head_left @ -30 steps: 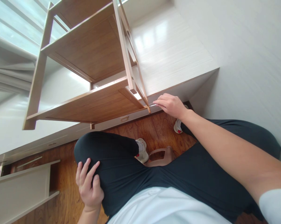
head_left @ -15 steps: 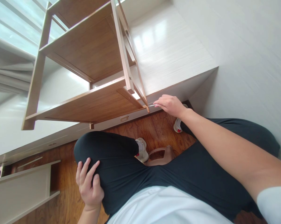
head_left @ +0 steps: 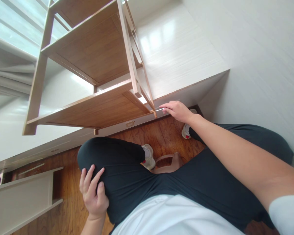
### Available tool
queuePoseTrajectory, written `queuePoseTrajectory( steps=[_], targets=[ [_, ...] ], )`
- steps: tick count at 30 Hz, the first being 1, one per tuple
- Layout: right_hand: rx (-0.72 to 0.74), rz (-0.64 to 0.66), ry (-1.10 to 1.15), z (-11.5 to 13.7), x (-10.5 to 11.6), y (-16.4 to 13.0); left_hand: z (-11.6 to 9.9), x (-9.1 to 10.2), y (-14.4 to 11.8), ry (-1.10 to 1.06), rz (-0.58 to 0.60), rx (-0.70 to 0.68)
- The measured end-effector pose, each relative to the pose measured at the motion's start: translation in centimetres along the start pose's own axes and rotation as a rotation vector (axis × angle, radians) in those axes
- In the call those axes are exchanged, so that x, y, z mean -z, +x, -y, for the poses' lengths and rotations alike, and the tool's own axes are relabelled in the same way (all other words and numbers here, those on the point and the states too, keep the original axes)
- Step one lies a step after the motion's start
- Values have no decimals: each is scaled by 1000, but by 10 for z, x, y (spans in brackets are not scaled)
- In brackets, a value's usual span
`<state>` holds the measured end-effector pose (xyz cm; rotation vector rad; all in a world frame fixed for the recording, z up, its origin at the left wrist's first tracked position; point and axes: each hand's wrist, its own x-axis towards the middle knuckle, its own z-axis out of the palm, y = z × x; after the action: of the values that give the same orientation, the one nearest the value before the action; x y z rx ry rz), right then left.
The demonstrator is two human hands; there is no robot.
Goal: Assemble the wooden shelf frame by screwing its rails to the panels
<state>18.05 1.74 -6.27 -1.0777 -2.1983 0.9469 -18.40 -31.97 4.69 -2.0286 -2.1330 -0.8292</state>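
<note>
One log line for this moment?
right hand: pinching thin metal tool at shelf unit corner | left hand: resting on knee

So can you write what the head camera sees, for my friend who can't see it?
A seated person's right hand holds a thin silver tool against the corner of a wooden shelf tipped over a white ledge. The left hand rests on a dark-trousered knee, above a wood floor.
</note>
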Motion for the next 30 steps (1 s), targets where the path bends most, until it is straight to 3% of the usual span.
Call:
queuePoseTrajectory(
  steps=[14,21,30],
  targets=[
    [0,18,68,-8,-1,0,0,0,1,12,6,4],
    [106,-6,164,-8,0,3,2,1,0,30,13,12],
    [179,-17,-57,-1,8,0,1,0,0,23,11,15]
  ],
)
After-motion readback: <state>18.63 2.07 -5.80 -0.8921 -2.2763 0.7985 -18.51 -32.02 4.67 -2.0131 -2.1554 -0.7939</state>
